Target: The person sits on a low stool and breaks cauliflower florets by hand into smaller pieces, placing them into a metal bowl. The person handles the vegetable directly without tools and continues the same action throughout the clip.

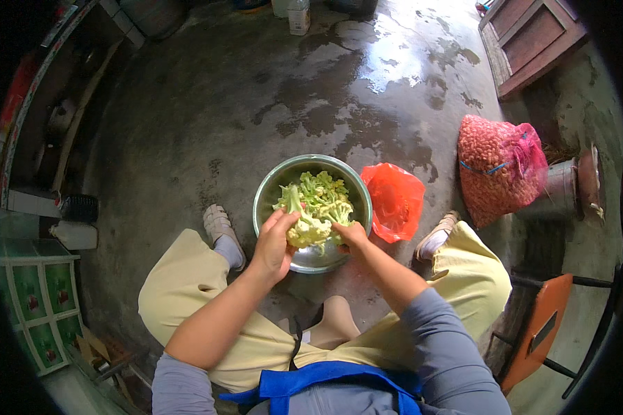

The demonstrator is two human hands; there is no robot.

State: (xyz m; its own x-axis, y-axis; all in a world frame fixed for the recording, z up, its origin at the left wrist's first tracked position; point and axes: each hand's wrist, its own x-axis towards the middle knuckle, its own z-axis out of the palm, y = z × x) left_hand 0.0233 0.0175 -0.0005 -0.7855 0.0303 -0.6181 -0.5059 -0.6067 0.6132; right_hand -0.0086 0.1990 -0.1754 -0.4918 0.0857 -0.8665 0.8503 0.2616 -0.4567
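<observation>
Between my feet a round stainless steel bowl [319,262] stands on the concrete floor. Pale green cauliflower florets [322,188] lie in its far half. Over the near half, my left hand [275,250] grips a large cauliflower piece [309,232] with a thick stem pointing away from me. My right hand [352,236] holds a smaller cauliflower floret [337,212] close beside it, thumb on top. The right fingertips are hidden under the floret. A red plastic bag [397,202] with a loose mouth sits against the bowl's right side.
To the right a pink mesh sack of peanuts [493,168] leans by a metal bucket [560,189]. An orange-backed chair [540,332] is at the lower right, a green cabinet [39,306] at the left. Wet patches [337,109] darken the floor ahead. A plastic bottle [299,18] stands far off.
</observation>
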